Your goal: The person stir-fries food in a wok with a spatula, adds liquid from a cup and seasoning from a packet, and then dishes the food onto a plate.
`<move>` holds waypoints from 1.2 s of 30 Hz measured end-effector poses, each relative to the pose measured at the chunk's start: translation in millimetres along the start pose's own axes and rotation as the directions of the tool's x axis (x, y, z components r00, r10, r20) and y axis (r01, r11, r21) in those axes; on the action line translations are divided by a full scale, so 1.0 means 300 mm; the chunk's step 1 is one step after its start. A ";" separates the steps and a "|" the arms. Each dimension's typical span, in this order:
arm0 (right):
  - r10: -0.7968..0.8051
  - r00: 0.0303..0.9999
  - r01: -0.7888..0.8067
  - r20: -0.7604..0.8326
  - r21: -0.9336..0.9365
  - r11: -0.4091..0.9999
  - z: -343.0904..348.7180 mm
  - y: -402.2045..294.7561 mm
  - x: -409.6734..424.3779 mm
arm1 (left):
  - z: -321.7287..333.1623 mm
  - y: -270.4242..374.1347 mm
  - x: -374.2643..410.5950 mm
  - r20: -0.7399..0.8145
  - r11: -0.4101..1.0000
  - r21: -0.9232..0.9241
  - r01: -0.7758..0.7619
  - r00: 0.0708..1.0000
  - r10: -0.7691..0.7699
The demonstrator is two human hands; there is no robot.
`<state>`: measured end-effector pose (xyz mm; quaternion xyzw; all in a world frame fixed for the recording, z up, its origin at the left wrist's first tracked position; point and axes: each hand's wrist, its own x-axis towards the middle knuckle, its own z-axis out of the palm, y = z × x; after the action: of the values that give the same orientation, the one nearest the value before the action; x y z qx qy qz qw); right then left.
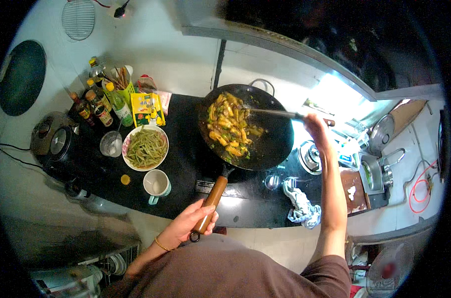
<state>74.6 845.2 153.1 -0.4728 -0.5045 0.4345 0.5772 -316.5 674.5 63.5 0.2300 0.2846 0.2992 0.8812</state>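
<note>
My left hand [195, 219] is closed around the brown wooden handle [215, 197] of a dark wok [275, 145]. The wok sits on the stove, its handle pointing towards me. In my right hand [316, 128] is a spatula [272, 111] with a metal shaft and a wooden grip end. Its shaft reaches left across the wok, and its tip is hidden among the food. Glossy yellow-brown pieces of stir-fried food [229, 126] with green bits lie in the wok's left half.
Left of the wok stand a bowl [124, 143] of sliced green vegetables [145, 147], a mug [157, 184], a glass jar [111, 144] and several sauce bottles [121, 106]. A crumpled cloth [303, 208] lies at the counter's front right. Further right is a sink [372, 173]; a range hood [285, 46] overhangs the back.
</note>
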 end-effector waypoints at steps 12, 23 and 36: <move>-0.075 0.628 0.740 0.775 -0.564 0.367 0.308 -0.597 -0.439 | 0.019 0.017 -0.018 -0.018 1.000 -0.014 0.004 1.000 -0.004; -0.132 0.758 0.648 0.639 -0.714 0.266 0.302 -0.349 -0.348 | -0.056 -0.040 -0.024 -0.264 0.996 0.045 -0.082 0.960 0.091; 0.019 0.635 0.751 0.772 -0.623 0.221 0.313 -0.326 -0.534 | -0.471 -0.089 -0.223 -0.654 0.680 0.727 0.096 0.401 0.642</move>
<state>-34.4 681.2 226.0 -0.3818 -0.9203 0.0301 0.0798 -440.4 644.5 -30.9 0.3853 0.7362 0.4026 0.3841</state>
